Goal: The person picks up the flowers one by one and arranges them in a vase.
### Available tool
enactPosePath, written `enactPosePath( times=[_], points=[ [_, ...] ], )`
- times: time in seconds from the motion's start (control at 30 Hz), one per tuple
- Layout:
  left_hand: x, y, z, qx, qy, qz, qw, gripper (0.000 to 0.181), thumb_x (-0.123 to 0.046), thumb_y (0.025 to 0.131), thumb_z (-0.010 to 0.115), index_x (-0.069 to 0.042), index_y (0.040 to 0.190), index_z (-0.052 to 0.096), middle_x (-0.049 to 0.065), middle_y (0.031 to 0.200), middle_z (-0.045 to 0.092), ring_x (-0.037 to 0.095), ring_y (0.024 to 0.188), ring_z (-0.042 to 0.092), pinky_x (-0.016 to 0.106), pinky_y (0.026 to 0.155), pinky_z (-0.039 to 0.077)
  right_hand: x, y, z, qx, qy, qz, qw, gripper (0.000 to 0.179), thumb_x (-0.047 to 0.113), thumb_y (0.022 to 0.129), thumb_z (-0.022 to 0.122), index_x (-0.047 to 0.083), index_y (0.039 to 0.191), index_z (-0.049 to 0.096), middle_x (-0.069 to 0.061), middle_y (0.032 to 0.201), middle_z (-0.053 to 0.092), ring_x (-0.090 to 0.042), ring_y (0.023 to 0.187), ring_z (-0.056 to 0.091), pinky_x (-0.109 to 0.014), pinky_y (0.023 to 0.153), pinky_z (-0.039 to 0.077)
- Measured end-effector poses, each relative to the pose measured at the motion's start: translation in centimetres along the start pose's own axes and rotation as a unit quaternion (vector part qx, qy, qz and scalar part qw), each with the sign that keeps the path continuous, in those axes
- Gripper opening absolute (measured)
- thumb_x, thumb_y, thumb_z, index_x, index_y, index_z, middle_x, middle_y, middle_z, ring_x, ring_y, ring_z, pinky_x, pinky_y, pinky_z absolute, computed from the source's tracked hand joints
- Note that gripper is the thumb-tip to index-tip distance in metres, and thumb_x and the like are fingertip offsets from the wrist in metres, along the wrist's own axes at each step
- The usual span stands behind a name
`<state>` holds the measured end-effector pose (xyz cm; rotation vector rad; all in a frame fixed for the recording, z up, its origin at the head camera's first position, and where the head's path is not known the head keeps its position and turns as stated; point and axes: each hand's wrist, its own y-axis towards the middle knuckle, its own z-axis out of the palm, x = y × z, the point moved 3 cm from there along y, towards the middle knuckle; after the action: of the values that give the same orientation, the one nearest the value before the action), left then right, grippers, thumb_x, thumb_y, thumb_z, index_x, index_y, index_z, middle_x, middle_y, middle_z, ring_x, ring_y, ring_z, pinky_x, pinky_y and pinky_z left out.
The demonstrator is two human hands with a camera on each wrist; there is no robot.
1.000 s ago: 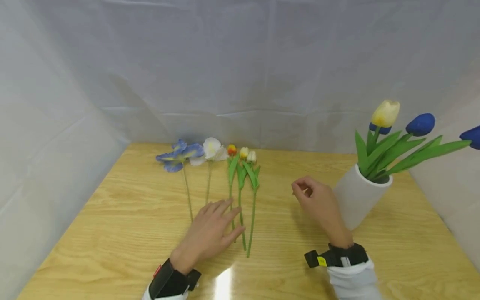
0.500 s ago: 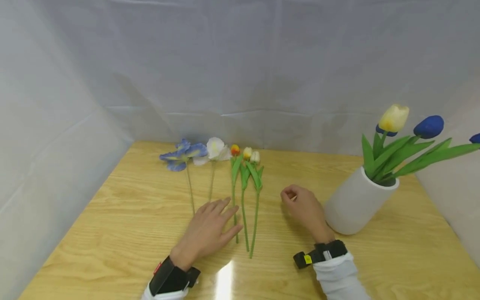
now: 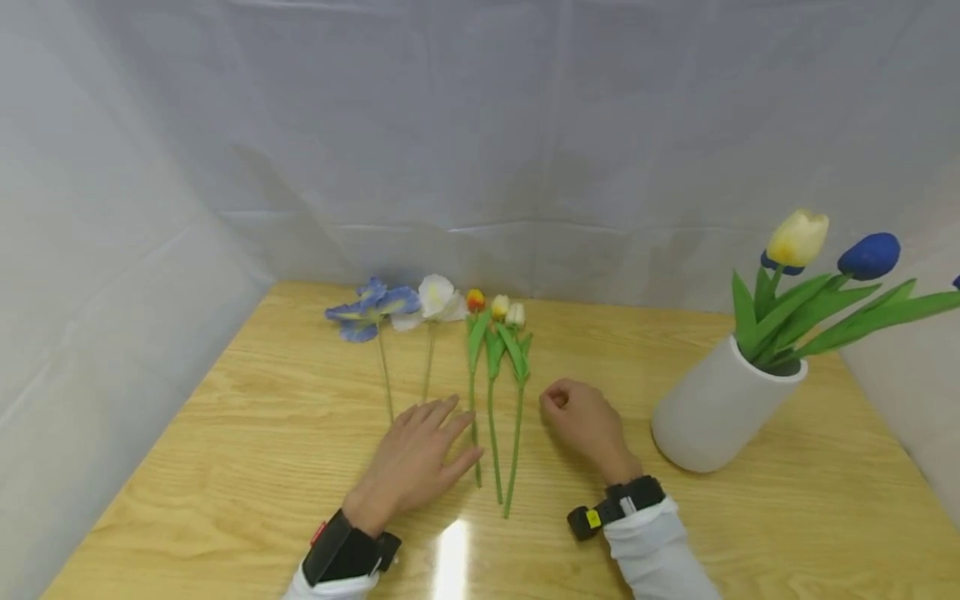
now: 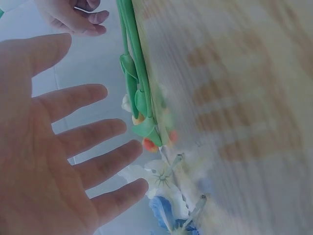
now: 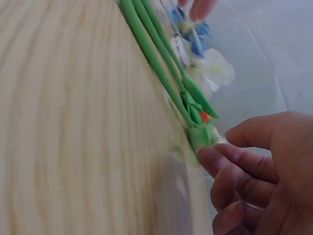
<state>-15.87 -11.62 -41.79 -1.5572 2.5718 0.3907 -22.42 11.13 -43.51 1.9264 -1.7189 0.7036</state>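
Two bare hands, one left hand (image 3: pixel 420 457) and one right hand (image 3: pixel 588 425), with two black wrist straps (image 3: pixel 637 493) and two white sleeves (image 3: pixel 663 550). One wooden table (image 3: pixel 262 467). Five artificial flowers lie on it — three tulips and two irises. The tulips count one orange-red tulip (image 3: pixel 476 300), one yellow-cream tulip (image 3: pixel 500 307) and one white tulip (image 3: pixel 515 314); the irises, one blue iris (image 3: pixel 360 315) and one white iris (image 3: pixel 437 296). One white vase (image 3: pixel 716 408) holds four visible blooms — one pale-yellow tulip (image 3: pixel 798 237) and three blue ones: one full blue tulip (image 3: pixel 870 256), one partly hidden blue tulip (image 3: pixel 768 262), one blue bloom cut by the frame edge (image 3: pixel 957 283). Nine blooms altogether.
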Motion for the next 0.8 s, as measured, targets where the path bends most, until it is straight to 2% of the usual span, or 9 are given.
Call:
enactPosePath(
  times=[0.43,0.8],
  points=[
    [0.3,-0.1,-0.2,0.001,0.01,-0.003,0.9999,0.054,-0.05,0.097,0.047,-0.013,0.135,0.055,0.015,0.142,0.045,0.035,0.126,0.044,0.054,0.104,0.032,0.9,1.1,1.6,0.015,-0.015,0.0,0.9998,0.023,0.03,0.092,0.06,0.01,0.097,0.071,0.0,0.087,0.067,-0.013,0.073,0.059,-0.032,0.063,0.05],
    [0.3,-0.1,-0.1,0.01,0.006,-0.015,0.9998,0.052,-0.048,0.096,0.05,-0.014,0.135,0.055,0.015,0.143,0.044,0.035,0.126,0.044,0.055,0.104,0.032,1.8,2.1,2.5,0.026,-0.056,0.029,0.9977,0.028,0.036,0.091,0.06,0.01,0.086,0.069,0.001,0.072,0.062,-0.014,0.061,0.056,-0.029,0.051,0.045]
  ],
)
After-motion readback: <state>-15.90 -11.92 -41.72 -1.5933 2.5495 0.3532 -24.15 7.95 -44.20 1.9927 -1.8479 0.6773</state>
